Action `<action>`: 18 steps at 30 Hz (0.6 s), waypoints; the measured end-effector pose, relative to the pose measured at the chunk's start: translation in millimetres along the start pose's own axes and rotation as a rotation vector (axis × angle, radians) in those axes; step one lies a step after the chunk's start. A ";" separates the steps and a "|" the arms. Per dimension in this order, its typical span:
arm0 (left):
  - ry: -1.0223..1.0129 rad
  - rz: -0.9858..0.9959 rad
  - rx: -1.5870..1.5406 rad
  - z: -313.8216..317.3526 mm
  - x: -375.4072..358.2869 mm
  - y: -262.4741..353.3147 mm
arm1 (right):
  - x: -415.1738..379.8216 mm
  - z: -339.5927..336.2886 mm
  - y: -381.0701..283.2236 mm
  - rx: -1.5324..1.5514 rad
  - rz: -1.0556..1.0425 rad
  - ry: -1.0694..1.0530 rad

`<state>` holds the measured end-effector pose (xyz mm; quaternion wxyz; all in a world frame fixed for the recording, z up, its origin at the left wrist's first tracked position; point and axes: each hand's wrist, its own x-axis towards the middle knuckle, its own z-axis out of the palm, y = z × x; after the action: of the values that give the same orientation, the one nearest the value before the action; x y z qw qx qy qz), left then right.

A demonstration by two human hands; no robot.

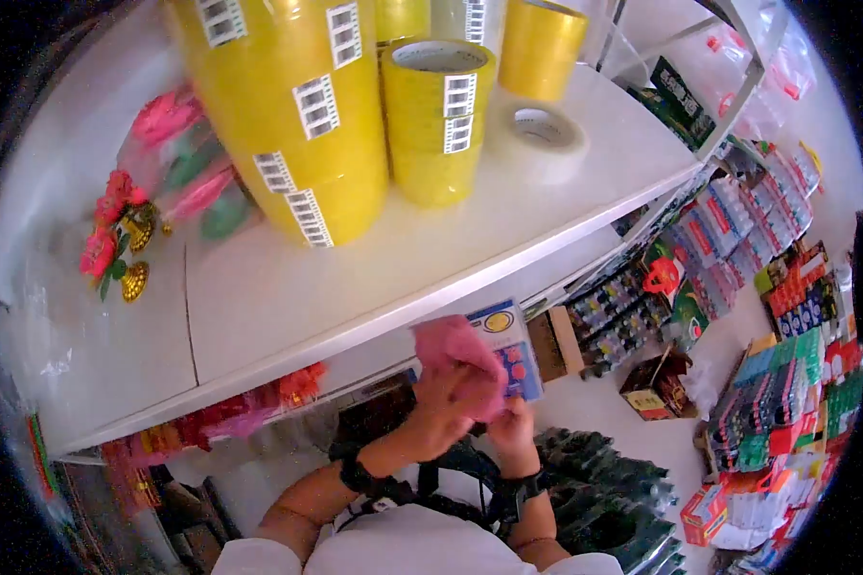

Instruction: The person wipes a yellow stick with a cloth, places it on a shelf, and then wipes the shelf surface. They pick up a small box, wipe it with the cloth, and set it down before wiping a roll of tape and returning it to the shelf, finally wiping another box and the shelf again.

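My left hand grips a crumpled pink cloth, its fingers wrapped into the folds. Beside it, my right hand is closed at the lower edge of a blue and white package with a yellow round print. The cloth overlaps the left side of this package. Both hands are low in front of my body, below the edge of the white shelf.
Stacks of yellow tape rolls and a white roll stand on the shelf. Pink flowers are at its left. Dark bundles, an open box and stacked packaged goods lie on the right.
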<state>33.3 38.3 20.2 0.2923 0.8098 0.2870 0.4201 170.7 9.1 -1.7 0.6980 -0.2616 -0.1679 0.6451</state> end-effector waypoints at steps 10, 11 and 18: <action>-0.205 0.023 0.487 12.9 11.2 0.4 | -21.0 -5.7 -0.9 -0.041 0.148 -0.019; -0.069 0.055 0.551 9.9 14.6 -0.1 | -20.5 -9.5 0.9 -0.042 0.174 0.032; 0.027 -0.148 0.491 -34.2 35.9 -37.1 | -18.7 6.6 -6.8 -0.086 0.273 -0.057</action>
<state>13.5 96.4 28.4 0.1131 0.8275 0.4429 0.3259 170.4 -8.6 9.5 0.5868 -0.2930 -0.1779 0.7336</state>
